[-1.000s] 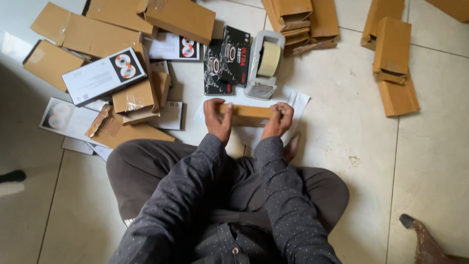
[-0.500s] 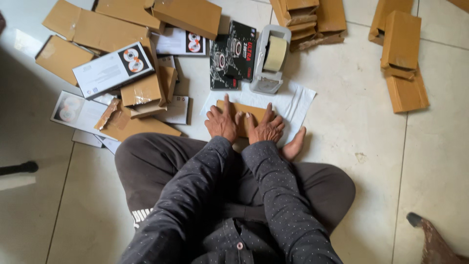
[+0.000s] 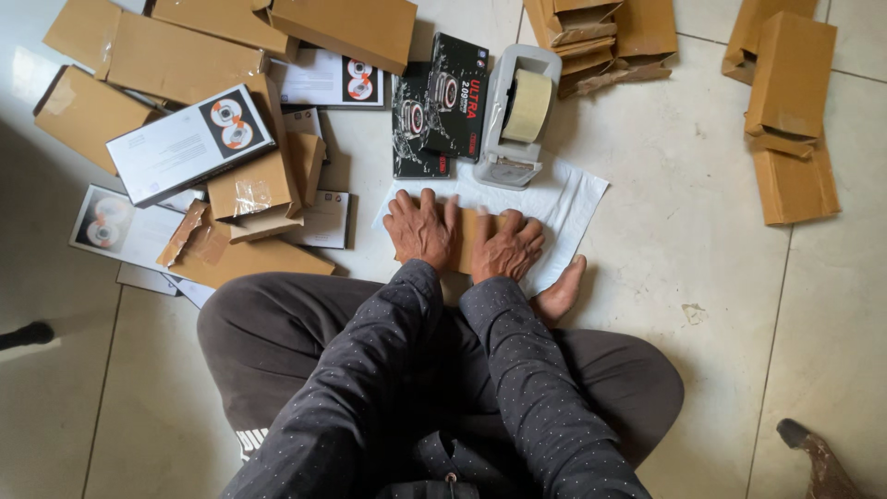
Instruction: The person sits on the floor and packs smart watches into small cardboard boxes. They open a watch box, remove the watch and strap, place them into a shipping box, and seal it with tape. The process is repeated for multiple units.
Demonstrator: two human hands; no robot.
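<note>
I sit cross-legged on a tiled floor. Both hands lie palm down on a small brown cardboard box point(image 3: 469, 233) that rests on a white padded sheet point(image 3: 564, 199). My left hand point(image 3: 421, 228) covers its left half with fingers spread flat. My right hand point(image 3: 507, 246) presses on its right half. Just beyond the box stands a grey tape dispenser point(image 3: 516, 118) with a roll of tan tape.
Two black product boxes point(image 3: 440, 103) lie left of the dispenser. Flat brown cartons point(image 3: 176, 65) and white printed boxes point(image 3: 189, 143) are spread at the left. More folded cartons point(image 3: 790, 120) lie at the right and at the top point(image 3: 591, 37). My bare foot point(image 3: 560, 294) sticks out.
A second ago my hands held the box up by its ends. The box is now down on the white sheet, with both palms flat on top of it.
</note>
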